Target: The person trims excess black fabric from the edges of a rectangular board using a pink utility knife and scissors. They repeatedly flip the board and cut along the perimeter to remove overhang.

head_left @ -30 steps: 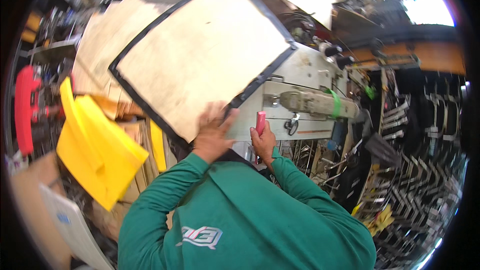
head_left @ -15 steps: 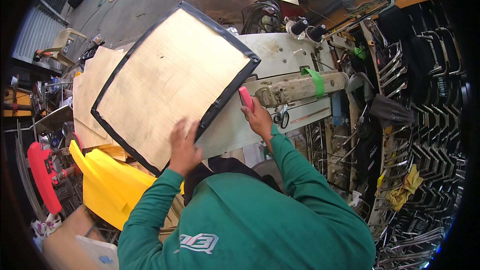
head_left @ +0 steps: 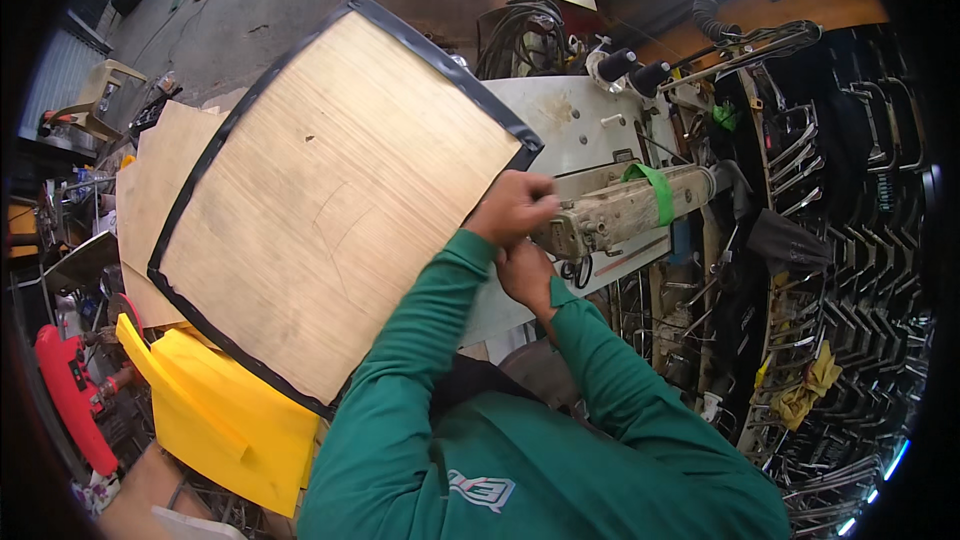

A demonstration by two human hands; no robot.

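Observation:
A wooden panel [head_left: 300,180] with black wrapped material [head_left: 205,155] along its edges lies tilted across the table on the left. My left hand [head_left: 515,208] is closed at the panel's right edge, near its upper right corner; whatever its fingers grip is hidden. Just below it, my right hand [head_left: 528,272] is closed too, close against the left one. What the right fingers hold cannot be made out. Right beside both hands is the head of a sewing machine [head_left: 600,220] with a green band round its arm. Black-handled scissors [head_left: 577,272] lie under it.
Two black thread spools [head_left: 632,72] stand behind the machine. Yellow sheets [head_left: 225,410] and a red tool [head_left: 72,395] are at the lower left. Bare wooden sheets [head_left: 150,210] lie under the panel. Racks of bent metal parts [head_left: 870,280] fill the right side.
My left hand has moved up and right from the panel's lower edge to meet the right hand. The pink tool seen in my right hand is now out of sight.

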